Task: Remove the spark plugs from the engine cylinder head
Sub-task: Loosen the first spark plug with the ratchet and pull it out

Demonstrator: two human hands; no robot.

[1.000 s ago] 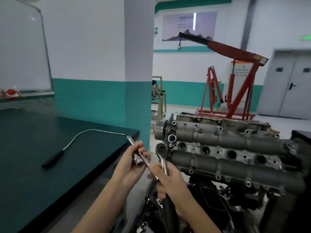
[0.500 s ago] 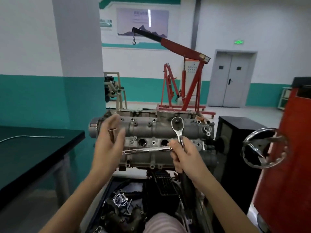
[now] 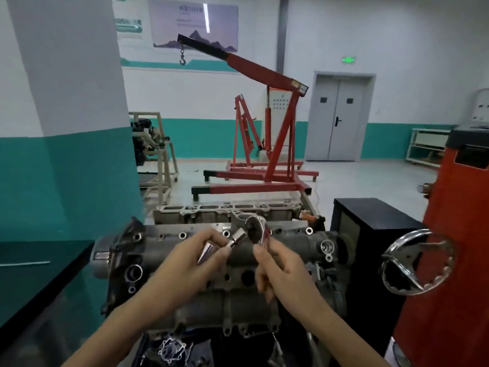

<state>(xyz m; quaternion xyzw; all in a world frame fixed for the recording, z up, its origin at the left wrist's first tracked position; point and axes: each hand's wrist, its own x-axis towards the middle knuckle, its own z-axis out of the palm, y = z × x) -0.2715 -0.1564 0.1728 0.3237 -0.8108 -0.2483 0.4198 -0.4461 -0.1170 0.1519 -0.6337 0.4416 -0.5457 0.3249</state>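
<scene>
Over the engine, middle of view: both hands meet just above the cylinder head [image 3: 304,245], joining two chrome tools.
Left hand [image 3: 190,263]: fingers and thumb curled round a chrome socket extension [image 3: 225,246], its free end aimed up and right at the ratchet head.
Right hand [image 3: 277,268]: gripping the ratchet wrench [image 3: 255,230] by its handle, round head uppermost, touching or just short of the extension tip; I cannot tell which.
Cylinder head: grey casting lying crosswise below the hands, with dark round wells along its middle; whether plugs sit in them cannot be seen.
Left edge: dark green surface [image 3: 31,276] with a thin metal rod [image 3: 25,263] lying on it.
Background: red engine hoist [image 3: 267,144] on the floor, grey double door [image 3: 341,117] behind.
Right side: chrome handwheel [image 3: 415,263] beside a red cabinet [image 3: 455,234].
</scene>
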